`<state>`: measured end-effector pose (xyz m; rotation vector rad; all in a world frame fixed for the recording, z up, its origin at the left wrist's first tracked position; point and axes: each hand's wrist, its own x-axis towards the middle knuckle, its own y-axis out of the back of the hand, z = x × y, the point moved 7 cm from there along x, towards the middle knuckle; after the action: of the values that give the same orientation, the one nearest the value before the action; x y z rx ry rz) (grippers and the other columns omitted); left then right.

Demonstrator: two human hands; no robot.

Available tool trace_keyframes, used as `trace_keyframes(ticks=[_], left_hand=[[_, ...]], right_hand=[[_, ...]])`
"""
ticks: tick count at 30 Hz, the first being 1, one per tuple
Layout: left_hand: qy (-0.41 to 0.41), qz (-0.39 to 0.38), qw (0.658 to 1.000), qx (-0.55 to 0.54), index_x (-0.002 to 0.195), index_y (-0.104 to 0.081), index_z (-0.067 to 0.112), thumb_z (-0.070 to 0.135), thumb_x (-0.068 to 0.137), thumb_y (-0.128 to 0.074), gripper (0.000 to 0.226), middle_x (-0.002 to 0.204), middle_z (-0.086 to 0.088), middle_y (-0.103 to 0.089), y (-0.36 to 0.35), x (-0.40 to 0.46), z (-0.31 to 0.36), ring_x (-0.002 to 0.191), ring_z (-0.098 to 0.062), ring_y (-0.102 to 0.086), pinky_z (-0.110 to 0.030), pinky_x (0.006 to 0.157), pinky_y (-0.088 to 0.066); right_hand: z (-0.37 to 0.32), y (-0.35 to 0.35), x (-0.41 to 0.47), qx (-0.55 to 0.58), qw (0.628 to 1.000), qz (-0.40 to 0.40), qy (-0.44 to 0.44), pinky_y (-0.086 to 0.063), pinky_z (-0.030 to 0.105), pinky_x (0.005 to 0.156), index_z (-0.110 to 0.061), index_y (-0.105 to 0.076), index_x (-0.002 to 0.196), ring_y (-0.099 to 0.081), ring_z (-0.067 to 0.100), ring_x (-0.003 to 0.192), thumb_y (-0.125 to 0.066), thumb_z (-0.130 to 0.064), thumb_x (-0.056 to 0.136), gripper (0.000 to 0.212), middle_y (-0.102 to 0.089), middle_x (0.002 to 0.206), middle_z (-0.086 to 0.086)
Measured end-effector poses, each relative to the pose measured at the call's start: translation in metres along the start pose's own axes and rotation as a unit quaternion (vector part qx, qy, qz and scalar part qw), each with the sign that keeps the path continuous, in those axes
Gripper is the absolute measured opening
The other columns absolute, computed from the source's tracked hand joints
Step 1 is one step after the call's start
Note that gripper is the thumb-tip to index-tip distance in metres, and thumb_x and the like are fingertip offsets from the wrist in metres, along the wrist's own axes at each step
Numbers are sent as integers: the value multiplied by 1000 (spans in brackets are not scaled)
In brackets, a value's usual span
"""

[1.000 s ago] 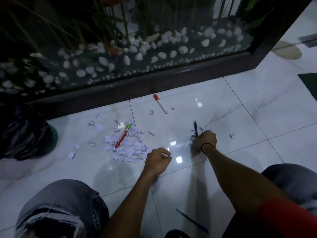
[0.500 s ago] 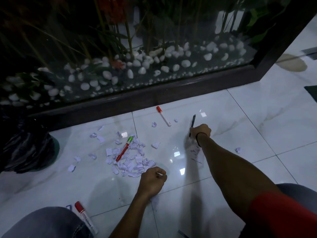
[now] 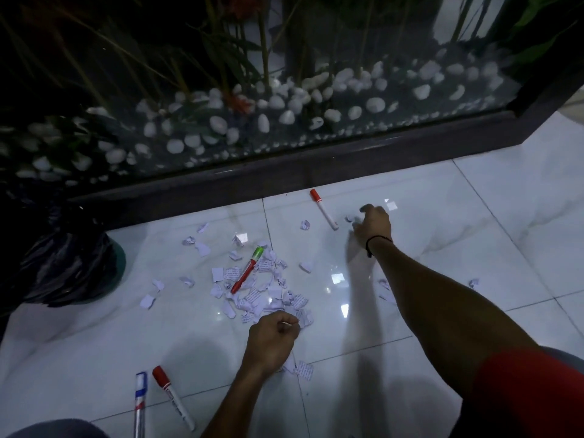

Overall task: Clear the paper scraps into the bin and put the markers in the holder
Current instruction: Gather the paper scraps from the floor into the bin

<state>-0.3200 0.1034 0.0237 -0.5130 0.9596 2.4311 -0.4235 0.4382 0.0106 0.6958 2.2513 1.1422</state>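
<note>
1. the left hand [image 3: 273,341] is curled into a loose fist on the glossy white marble-look floor tiles [image 3: 474,216], at the near edge of the heap of torn white printed paper scraps [image 3: 271,295]; a thin sliver of white shows between thumb and forefinger, and whether more is held inside the fist cannot be told.
2. the right hand [image 3: 373,227] reaches far forward, fingers bent downward and partly spread over a small crumpled white paper scrap [image 3: 349,219]; the fingertips are blurred, so whether they grip it cannot be told. a thin black band circles that wrist.
3. a white marker with a red cap [image 3: 324,208] lies on the tile just left of the right hand, near the dark wooden base of the glass planter [image 3: 316,172] filled with white pebbles.
4. a red marker with a green cap [image 3: 248,269] lies diagonally on top of the scrap heap.
5. near the bottom edge lie a second white marker with a red cap [image 3: 173,396] and, just left of it, a silvery pen-like tube with blue and red bands [image 3: 140,403].
6. single scraps lie scattered left of the heap, a few to the right beside the right forearm, and some under the left wrist.
7. a bin lined with a black plastic bag [image 3: 66,263] stands at the left, well apart from both hands.
</note>
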Motion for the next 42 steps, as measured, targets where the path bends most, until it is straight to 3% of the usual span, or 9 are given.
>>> trace_keyframes(ticks=[3, 6, 12, 16, 19, 25, 31, 38, 42], left_hand=[[5, 2, 1000, -5, 98, -75, 21, 27, 94, -63, 14, 95, 13, -73, 7, 0, -7, 86, 3, -63, -8, 76, -45], [32, -1, 999, -6, 102, -76, 19, 26, 95, -62, 17, 98, 13, -72, 15, -3, -12, 91, -3, -64, -10, 77, -42], [36, 28, 999, -31, 88, -75, 19, 25, 93, -59, 18, 96, 4, -76, 18, 6, 13, 93, -11, -67, -17, 77, -43], [13, 36, 999, -2, 87, -76, 20, 22, 93, -58, 20, 92, 8, -74, 14, 16, 27, 88, -9, -63, -17, 74, -40], [-5, 35, 999, 15, 84, -76, 19, 19, 94, -58, 21, 89, 5, -74, 6, 18, 31, 89, -14, -66, -19, 74, -39], [-101, 32, 987, 118, 111, -71, 17, 27, 94, -63, 21, 112, -1, -72, -15, 24, 56, 103, -21, -68, -27, 83, -50], [-97, 71, 962, 244, 142, -48, 28, 50, 89, -61, 59, 153, -4, -44, -21, 33, 49, 138, -26, -43, -47, 105, -45], [5, 47, 973, 226, 153, -28, 33, 54, 94, -52, 67, 166, -6, -17, -24, 49, 20, 152, -31, -16, -56, 114, -31], [-12, -7, 981, 193, 153, -31, 34, 47, 95, -54, 64, 166, -5, -16, -43, 52, 18, 152, -31, -15, -50, 118, -29]], right_hand=[[-25, -31, 8, -64, 995, -62, 49, -39, 37, 106, -8, -52, 134, -52, 33, 122, -64, -20, 91, 46, -54, 131, 18], [-23, -53, -8, -102, 991, -63, 67, -47, 37, 94, -6, -64, 118, -58, 34, 105, -54, -14, 95, 27, -55, 119, 18], [-7, -74, -101, -54, 995, -2, 83, -47, 39, 79, 2, -66, 88, -59, 42, 90, -47, 12, 74, 26, -59, 97, 26], [-13, -91, -164, -57, 989, -43, 128, -46, 36, 89, -1, -67, 111, -58, 40, 101, -49, 9, 77, 40, -64, 107, 23], [-10, -65, -174, -82, 981, 6, 174, -50, 37, 88, -13, -64, 123, -61, 31, 106, -58, -13, 86, 37, -67, 114, 12], [102, 44, -87, -107, 980, 114, -119, -39, 45, 101, -23, -48, 137, -45, 33, 127, -47, -39, 94, 47, -49, 139, 11], [187, 60, -79, -76, 950, 4, -303, -34, 53, 102, -33, -36, 138, -34, 38, 127, -35, -54, 94, 50, -32, 140, 13], [85, -10, -135, -90, 990, 7, -104, -32, 42, 110, -34, -48, 136, -34, 32, 133, -37, -37, 99, 39, -34, 150, 7], [52, -55, -177, -46, 996, -13, -76, -26, 44, 119, -35, -45, 140, -24, 32, 145, -41, -31, 98, 43, -28, 158, 3]])
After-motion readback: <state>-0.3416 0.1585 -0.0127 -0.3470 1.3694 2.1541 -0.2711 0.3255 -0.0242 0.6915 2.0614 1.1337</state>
